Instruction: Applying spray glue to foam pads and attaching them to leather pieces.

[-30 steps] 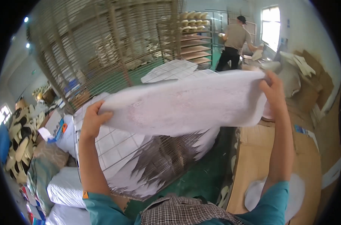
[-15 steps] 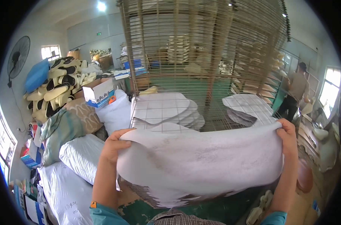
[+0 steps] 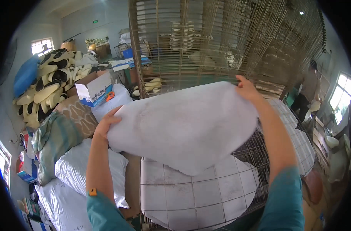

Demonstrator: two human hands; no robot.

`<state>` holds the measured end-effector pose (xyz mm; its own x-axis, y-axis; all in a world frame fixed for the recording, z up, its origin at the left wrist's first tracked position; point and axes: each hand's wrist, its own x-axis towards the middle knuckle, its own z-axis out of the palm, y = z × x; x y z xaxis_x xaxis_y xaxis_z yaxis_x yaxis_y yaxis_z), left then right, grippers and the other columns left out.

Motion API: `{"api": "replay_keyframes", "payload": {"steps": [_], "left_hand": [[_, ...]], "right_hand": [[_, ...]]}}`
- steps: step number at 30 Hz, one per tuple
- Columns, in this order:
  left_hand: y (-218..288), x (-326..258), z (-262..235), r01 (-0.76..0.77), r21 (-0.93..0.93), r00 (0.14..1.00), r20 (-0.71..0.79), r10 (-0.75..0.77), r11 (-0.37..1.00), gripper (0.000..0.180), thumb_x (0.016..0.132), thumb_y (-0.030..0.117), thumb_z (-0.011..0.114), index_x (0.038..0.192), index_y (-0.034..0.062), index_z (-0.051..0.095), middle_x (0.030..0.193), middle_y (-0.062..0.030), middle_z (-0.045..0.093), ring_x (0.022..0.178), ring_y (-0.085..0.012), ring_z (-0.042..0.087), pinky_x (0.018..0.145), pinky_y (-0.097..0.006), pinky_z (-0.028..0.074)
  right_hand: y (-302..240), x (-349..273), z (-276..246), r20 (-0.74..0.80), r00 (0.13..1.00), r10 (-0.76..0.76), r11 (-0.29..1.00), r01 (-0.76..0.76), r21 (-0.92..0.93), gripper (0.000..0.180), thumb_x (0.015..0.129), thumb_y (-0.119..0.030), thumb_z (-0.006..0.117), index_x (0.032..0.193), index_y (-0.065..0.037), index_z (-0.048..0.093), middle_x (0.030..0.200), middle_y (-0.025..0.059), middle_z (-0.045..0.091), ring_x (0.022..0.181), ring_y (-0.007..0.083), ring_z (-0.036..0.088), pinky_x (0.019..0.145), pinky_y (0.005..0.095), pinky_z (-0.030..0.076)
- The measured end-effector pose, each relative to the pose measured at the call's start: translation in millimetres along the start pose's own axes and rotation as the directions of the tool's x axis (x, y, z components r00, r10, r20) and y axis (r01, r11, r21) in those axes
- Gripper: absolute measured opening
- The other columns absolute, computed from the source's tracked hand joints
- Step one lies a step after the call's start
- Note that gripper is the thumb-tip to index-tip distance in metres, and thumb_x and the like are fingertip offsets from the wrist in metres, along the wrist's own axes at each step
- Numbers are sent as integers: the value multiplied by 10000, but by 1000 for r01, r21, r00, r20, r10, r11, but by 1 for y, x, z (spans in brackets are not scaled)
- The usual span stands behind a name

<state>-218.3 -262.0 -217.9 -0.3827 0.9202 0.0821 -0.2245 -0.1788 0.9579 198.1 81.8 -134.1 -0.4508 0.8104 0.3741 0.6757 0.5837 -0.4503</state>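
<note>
A large white flexible sheet (image 3: 183, 123) with rounded edges and faint grey-brown smudges is stretched between my two hands. My left hand (image 3: 106, 125) pinches its left edge, thumb on top. At the far right corner, my right hand (image 3: 248, 90) grips it, its index finger raised slightly; the rest of those fingers are partly hidden. Beneath hangs a wire mesh shelf (image 3: 206, 183), lying over another white sheet (image 3: 237, 184) that shows through its grid. The held sheet's lower point overlaps this mesh.
A tall rack of stacked wire shelves (image 3: 221, 42) rises ahead. More white sheets (image 3: 300, 148) lie under mesh at the right. White sacks (image 3: 92, 165), an open carton (image 3: 94, 88) and a heap of cream-and-black soles (image 3: 50, 82) crowd the left. A person (image 3: 308, 90) stands far right.
A mesh shelf now lies over the white sheets close to me. The held sheet has moved up and left, spread flatter, and my right hand has reached farther forward. The view has shifted.
</note>
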Motion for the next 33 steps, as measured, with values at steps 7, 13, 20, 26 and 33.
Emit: {"api": "replay_keyframes", "payload": {"steps": [7,13,20,26,33], "left_hand": [[-111,26,-78,447,147,799,-509,-320,882,681,747,149,619,1357,110,319,1140,-90,505,779,-280,559,609,-377,485],[-92,47,-85,269,345,840,-541,-44,899,454,747,191,631,1179,108,518,945,-50,579,744,-148,545,567,-325,459],[-22,96,161,-210,569,977,103,185,795,337,835,192,588,1150,83,545,991,4,586,836,-85,553,722,-230,436],[-79,34,429,-240,470,910,413,29,849,396,867,225,573,1229,84,499,1107,-30,556,925,-96,549,853,-233,421],[-277,-279,715,13,382,389,850,-357,924,303,798,150,622,1062,12,562,913,-83,608,762,-161,604,711,-267,471]], "right_hand": [[31,-51,37,0,987,-162,980,161,113,373,775,-210,646,1105,-61,558,1088,120,578,981,262,555,844,352,446],[76,-213,-32,-148,982,119,943,-66,325,255,797,-107,614,1043,-46,588,943,71,613,877,136,569,738,287,473],[173,-555,-38,-359,682,637,771,-564,297,160,744,-47,624,903,-28,617,758,47,606,664,118,561,610,251,469],[187,-832,-46,-594,370,715,385,-917,-107,149,693,-99,637,816,-30,587,791,121,575,796,278,569,696,378,477],[159,-982,-83,-549,222,806,47,-948,-314,199,670,-134,627,813,-56,514,855,102,494,883,300,468,687,399,424]]}}
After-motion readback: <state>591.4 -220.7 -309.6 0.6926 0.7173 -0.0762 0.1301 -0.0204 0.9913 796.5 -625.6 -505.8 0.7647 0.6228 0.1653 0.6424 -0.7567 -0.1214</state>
